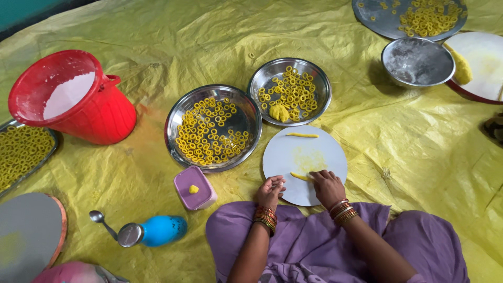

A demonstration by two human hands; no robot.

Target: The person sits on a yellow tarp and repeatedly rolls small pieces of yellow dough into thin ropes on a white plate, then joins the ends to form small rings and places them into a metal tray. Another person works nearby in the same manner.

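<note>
The right hand (326, 184) lies flat, fingers pressing a short dough strip (299, 176) on the white disc (325, 152); the strip runs left from its fingertips. The left hand (271, 189) curls loosely, empty, beside it. Beyond, a second strip (302, 135), then two steel plates (175, 118) holding dough rings (209, 131).

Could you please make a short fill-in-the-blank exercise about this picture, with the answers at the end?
1. The right hand presses a strip of yellow dough on a round ____ board.
2. The two steel plates near the board hold small dough ____.
3. The bucket with white flour inside is ____.
4. A spoon lies beside the ____ bottle.

Answers: white; rings; red; blue
</note>
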